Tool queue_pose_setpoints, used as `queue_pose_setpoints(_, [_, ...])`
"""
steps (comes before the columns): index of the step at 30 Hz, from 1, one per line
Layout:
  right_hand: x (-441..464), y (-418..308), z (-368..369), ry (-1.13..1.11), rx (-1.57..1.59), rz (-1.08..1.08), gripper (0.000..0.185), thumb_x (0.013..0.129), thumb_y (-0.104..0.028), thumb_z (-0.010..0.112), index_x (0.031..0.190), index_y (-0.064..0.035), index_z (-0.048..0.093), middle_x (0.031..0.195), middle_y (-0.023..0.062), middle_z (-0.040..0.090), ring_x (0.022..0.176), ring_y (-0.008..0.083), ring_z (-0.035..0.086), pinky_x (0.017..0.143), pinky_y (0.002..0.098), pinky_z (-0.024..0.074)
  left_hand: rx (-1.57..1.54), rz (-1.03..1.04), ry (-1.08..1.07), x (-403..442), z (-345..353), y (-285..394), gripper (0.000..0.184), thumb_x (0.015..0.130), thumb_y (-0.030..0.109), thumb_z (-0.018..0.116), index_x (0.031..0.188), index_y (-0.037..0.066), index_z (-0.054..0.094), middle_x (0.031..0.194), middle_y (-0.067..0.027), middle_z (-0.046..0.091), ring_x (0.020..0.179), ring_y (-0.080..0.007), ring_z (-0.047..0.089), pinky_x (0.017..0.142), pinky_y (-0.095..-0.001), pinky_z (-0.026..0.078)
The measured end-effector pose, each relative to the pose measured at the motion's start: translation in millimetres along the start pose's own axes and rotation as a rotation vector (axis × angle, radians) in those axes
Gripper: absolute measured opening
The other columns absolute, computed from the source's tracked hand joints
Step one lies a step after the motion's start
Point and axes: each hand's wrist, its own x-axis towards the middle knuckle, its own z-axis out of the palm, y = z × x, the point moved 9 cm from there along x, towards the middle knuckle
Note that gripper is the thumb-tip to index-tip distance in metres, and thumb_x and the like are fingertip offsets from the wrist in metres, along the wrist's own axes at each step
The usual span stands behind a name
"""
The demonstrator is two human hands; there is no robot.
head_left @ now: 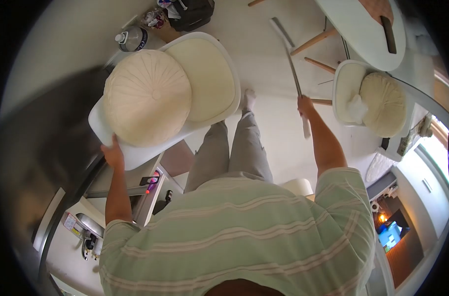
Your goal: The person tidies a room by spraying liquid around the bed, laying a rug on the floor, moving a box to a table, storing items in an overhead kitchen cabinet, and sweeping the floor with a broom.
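On the left, my left hand (114, 153) grips the edge of a white chair (135, 157). A round pleated cream cushion (148, 98) leans on that chair, beside its flat cream seat pad (204, 76). My right hand (305, 106) is closed around the pole of a long-handled mop (294, 71). The mop's narrow flat head (282, 32) lies on the floor at the top, and the handle end sticks out below my hand.
A second white chair (341, 93) with a round cushion (383, 104) stands at the right, near a white table (355, 24). A large bottle (132, 38) and a black bag (192, 15) sit at the top left. An open drawer (148, 200) is at the lower left.
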Motion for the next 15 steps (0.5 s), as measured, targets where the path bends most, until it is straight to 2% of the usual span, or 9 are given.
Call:
queue_pose_setpoints(2, [-78.1, 10.7, 25.6, 0.154, 0.771, 0.559, 0.028, 0.09, -0.029, 0.04, 0.103, -0.0059, 0.049, 0.094, 0.0199, 0.059, 0.084, 0.0396, 0.057, 0.073, 0.0455, 0.0475, -0.044, 0.01, 0.014, -0.3, 2.6, -4.2, 0.07, 0.075, 0.056, 0.058, 0.113, -0.002, 0.045, 0.108, -0.0219, 0.057, 0.098, -0.0359, 0.056, 0.085, -0.0411, 0.042])
queue_pose_setpoints(4, [-140.1, -10.8, 48.6, 0.022, 0.762, 0.528, 0.03, 0.09, -0.03, 0.038, 0.106, -0.0065, 0.048, 0.099, 0.0238, 0.057, 0.091, 0.044, 0.054, 0.077, 0.0501, 0.0451, -0.019, 0.017, 0.026, -1.7, -0.3, 1.5, 0.071, 0.074, 0.057, 0.058, 0.112, -0.002, 0.045, 0.108, -0.0224, 0.056, 0.098, -0.0366, 0.055, 0.085, -0.0413, 0.042])
queue_pose_setpoints(7, [-231.3, -34.5, 77.3, -0.06, 0.681, 0.58, 0.027, 0.089, -0.029, 0.039, 0.108, -0.0121, 0.048, 0.092, 0.0218, 0.06, 0.086, 0.0436, 0.055, 0.075, 0.0515, 0.0444, -0.044, 0.014, -0.009, -11.7, -8.0, 14.4, 0.072, 0.074, 0.057, 0.058, 0.111, -0.004, 0.045, 0.108, -0.0244, 0.056, 0.099, -0.0375, 0.054, 0.085, -0.042, 0.042])
queue_pose_setpoints(9, [-283.2, -52.7, 81.8, -0.159, 0.633, 0.617, 0.026, 0.089, -0.029, 0.039, 0.106, -0.0128, 0.049, 0.09, 0.0218, 0.06, 0.084, 0.0431, 0.055, 0.074, 0.0512, 0.0441, -0.085, 0.034, -0.018, -11.3, -1.0, 19.2, 0.072, 0.074, 0.056, 0.058, 0.111, -0.005, 0.045, 0.108, -0.0252, 0.055, 0.1, -0.038, 0.054, 0.085, -0.0419, 0.042])
queue_pose_setpoints(11, [-329.5, -65.4, 69.6, -0.228, 0.627, 0.666, 0.025, 0.09, -0.028, 0.038, 0.105, -0.0119, 0.051, 0.094, 0.0211, 0.06, 0.092, 0.0384, 0.057, 0.077, 0.0487, 0.0456, -0.113, 0.044, -0.031, -19.5, 1.0, 27.2, 0.073, 0.074, 0.056, 0.058, 0.11, -0.005, 0.045, 0.108, -0.0261, 0.055, 0.1, -0.0385, 0.054, 0.085, -0.0417, 0.042])
queue_pose_setpoints(13, [-367.7, -71.6, 82.4, -0.105, 0.765, 0.695, 0.027, 0.089, -0.029, 0.041, 0.105, -0.0114, 0.054, 0.092, 0.021, 0.061, 0.091, 0.0372, 0.057, 0.074, 0.0486, 0.0455, -0.123, 0.106, -0.006, -23.7, 9.7, 38.3, 0.073, 0.075, 0.055, 0.058, 0.11, -0.007, 0.044, 0.108, -0.0269, 0.055, 0.1, -0.0392, 0.054, 0.085, -0.0418, 0.042])
queue_pose_setpoints(15, [-398.1, -80.1, 111.8, 0.129, 0.784, 0.727, 0.032, 0.088, -0.033, 0.044, 0.11, -0.0115, 0.055, 0.079, 0.0175, 0.062, 0.075, 0.0351, 0.059, 0.063, 0.0465, 0.0467, -0.118, 0.112, -0.035, -36.5, 7.8, 53.9, 0.073, 0.076, 0.054, 0.058, 0.111, -0.009, 0.043, 0.108, -0.0281, 0.054, 0.1, -0.0402, 0.053, 0.085, -0.0422, 0.041])
